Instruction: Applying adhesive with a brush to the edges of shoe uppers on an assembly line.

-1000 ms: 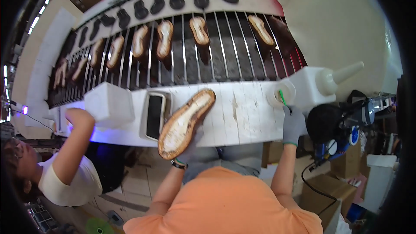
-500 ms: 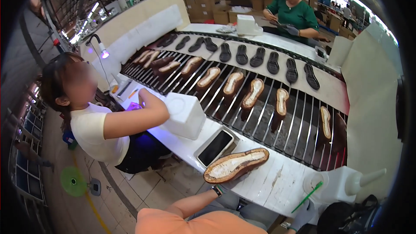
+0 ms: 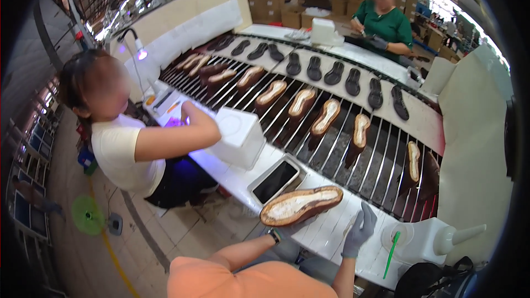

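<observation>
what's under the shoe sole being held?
The left hand supports the shoe sole from below; its fingers are mostly hidden by the sole. Under that, the white bench edge. The gloved right hand hangs beside it, holding nothing.

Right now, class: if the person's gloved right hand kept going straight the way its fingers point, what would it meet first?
The right hand points up and away over the white bench; probably the conveyor rods come first, though depth is unclear.
</observation>
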Tool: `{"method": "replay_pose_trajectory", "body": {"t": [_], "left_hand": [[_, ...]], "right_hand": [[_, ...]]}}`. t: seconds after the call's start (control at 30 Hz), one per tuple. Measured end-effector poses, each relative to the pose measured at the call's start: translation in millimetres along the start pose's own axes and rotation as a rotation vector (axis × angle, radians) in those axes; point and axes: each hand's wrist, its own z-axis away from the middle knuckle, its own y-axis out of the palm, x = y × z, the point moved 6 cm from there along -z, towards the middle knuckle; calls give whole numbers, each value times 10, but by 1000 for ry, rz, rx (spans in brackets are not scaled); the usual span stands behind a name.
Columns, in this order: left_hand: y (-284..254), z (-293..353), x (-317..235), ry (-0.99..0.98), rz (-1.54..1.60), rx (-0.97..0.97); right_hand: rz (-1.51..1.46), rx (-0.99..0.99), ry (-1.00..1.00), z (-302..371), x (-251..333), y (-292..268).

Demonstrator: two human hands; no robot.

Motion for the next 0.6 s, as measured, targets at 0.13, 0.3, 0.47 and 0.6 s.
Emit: {"method": "replay_pose_trajectory", "body": {"t": [0.13, 0.3, 0.47, 0.6], "left_hand": [[146, 61, -101, 207, -1114, 15], [154, 60, -152, 80, -1232, -140], [284, -12, -156, 223, -1125, -47], [300, 31, -155, 211, -956, 15]], "right_hand": [[-103, 98, 211, 247, -442, 374], [-124, 176, 258, 316, -595, 429], [-188, -189, 262, -619, 152, 229], [-577, -8, -28, -1131, 1275, -118]]}}
